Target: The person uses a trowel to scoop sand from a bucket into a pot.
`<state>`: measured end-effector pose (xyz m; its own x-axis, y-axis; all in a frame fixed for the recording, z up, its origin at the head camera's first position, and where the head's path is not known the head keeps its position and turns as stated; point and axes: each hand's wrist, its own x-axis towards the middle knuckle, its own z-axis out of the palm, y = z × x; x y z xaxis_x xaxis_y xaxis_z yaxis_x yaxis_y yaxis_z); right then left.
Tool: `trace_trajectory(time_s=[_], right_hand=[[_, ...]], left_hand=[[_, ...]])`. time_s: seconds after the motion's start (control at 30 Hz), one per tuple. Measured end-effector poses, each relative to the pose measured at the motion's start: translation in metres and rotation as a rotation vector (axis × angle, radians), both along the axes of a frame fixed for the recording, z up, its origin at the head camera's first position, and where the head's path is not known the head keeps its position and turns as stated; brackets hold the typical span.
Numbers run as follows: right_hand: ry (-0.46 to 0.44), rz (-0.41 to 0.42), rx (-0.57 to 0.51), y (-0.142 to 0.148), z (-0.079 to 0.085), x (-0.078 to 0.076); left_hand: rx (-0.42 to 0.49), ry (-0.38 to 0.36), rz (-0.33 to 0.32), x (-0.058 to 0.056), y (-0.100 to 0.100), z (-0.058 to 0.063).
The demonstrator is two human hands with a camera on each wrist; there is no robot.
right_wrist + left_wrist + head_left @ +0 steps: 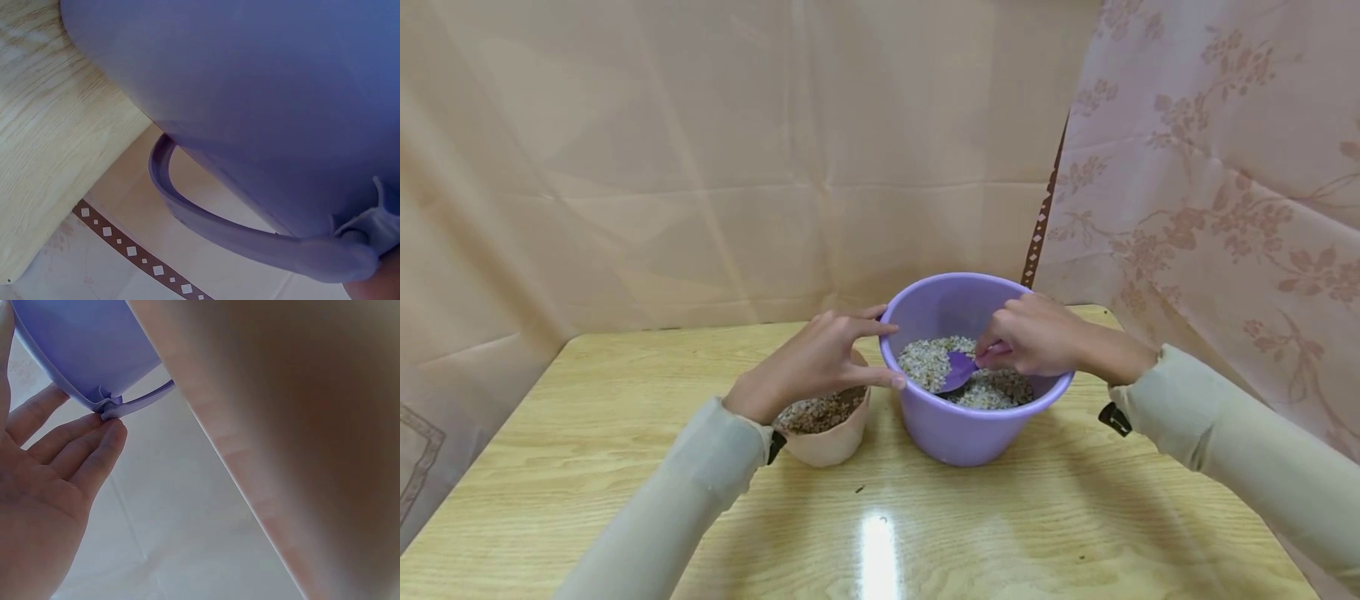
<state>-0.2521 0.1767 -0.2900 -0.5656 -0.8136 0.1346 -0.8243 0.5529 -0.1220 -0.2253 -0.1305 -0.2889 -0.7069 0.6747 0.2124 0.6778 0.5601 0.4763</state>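
On the table stands a purple bucket (958, 435) holding a loose mix of pale, gravel-like grains (925, 363). My right hand (1033, 333) reaches inside over the right rim and pinches the handle of a purple scoop (958, 372), whose bowl lies against the grains. At the bucket's left rim, my left hand (808, 358) has its fingers spread, thumb and fingertips touching the rim. In the left wrist view, straight fingers (94, 453) meet the rim beside the carrying handle (147, 400). Under the left hand is a beige tub (831, 446) with browner grains, partly hidden.
The wooden table (970, 533) ends at a beige curtain (737, 167) behind and a flowered pink cloth (1232, 208) on the right. The bucket's carrying handle (219, 234) hangs out beyond the table edge in the right wrist view. Small dark specks dot the tabletop.
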Motion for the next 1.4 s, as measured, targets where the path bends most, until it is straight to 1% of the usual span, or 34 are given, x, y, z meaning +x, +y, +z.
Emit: trace_trajectory(time_s=[0.13, 0.37, 0.57, 0.87, 1.1, 1.4], right_hand=[[-0.003, 0.0, -0.006, -0.0003, 0.0003, 0.0002], [-0.021, -0.003, -0.039, -0.001, 0.0005, 0.0006], [-0.017, -0.012, -0.035, -0.0037, -0.0016, -0.0005], [0.003, -0.001, -0.04, -0.0031, -0.001, 0.0007], [-0.016, 0.004, -0.053, -0.0005, 0.0009, 0.0011], [-0.033, 0.018, -0.064, 0.0015, -0.0005, -0.001]], left_hand=[[0.003, -0.013, 0.0, 0.0007, -0.0007, -0.0001], [-0.003, -0.013, -0.001, 0.0001, -0.0013, -0.0004], [-0.004, -0.014, 0.006, 0.0, -0.0028, -0.0007], [0.012, -0.003, -0.004, -0.0001, -0.0032, -0.0007], [0.02, -0.01, -0.007, 0.0002, -0.0004, -0.0012], [0.031, -0.04, 0.005, 0.0026, 0.0002, -0.0039]])
